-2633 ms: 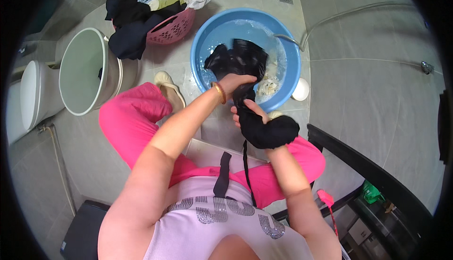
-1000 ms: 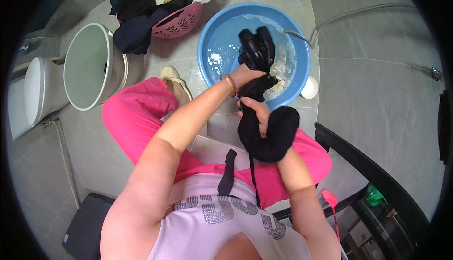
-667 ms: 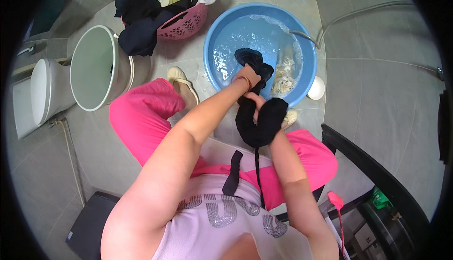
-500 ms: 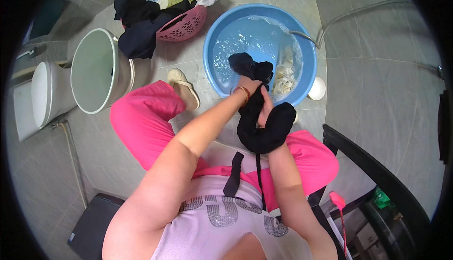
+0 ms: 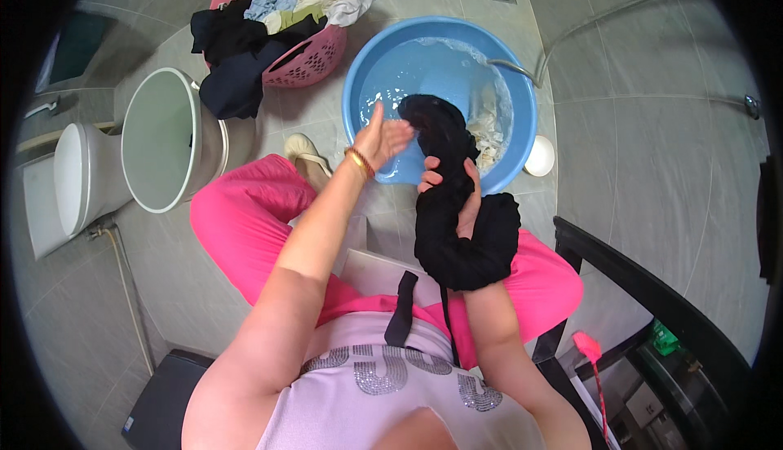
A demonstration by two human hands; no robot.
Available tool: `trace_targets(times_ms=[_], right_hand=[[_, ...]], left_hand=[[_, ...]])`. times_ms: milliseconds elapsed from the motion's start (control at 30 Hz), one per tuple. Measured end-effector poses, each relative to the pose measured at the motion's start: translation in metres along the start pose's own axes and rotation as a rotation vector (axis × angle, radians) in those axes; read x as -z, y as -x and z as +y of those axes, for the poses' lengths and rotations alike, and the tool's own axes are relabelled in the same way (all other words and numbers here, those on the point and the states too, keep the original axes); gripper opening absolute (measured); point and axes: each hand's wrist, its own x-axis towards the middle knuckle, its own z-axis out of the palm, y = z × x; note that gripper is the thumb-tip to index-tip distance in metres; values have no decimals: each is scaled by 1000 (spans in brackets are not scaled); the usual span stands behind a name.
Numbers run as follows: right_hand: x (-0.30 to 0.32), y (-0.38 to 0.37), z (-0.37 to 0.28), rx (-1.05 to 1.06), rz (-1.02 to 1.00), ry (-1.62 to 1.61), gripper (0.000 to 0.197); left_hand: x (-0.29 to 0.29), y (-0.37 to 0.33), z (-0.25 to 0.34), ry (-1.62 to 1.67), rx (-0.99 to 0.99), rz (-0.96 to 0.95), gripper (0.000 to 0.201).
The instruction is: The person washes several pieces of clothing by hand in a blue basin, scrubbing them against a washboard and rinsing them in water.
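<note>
A long, wet black garment (image 5: 465,246) hangs bunched from over the blue basin down across my right wrist. My right hand (image 5: 471,201) grips its middle, fingers curled round the cloth at the basin's near rim. Just left of the garment's upper end, my left hand (image 5: 382,140) is open with its fingers stretched out, holding nothing. Beneath both lies the blue basin (image 5: 349,95), with soapy water and pale cloth (image 5: 489,133) at its right side. The cloth's folds hide part of my right palm.
A pink basket (image 5: 314,62) heaped with clothes stands at the far left, close to a pale green bucket (image 5: 159,140) and a toilet (image 5: 73,168). A grey hose (image 5: 563,38) runs into the basin. A white bowl (image 5: 540,156) sits right of it; a black chair frame (image 5: 636,279) stands nearer.
My left hand has let go of the black garment and moved left, its fingers now straight. The right hand still holds the cloth, which has shifted slightly toward me.
</note>
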Motion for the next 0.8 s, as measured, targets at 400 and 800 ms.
trace_targets(times_ms=[400, 800], right_hand=[[-65, 35, 34, 0, -89, 52, 50], [28, -29, -25, 673, -231, 2493, 19]], left_hand=[[-102, 41, 21, 746, -101, -650, 62], [-57, -50, -2, -1033, -506, 414, 59]])
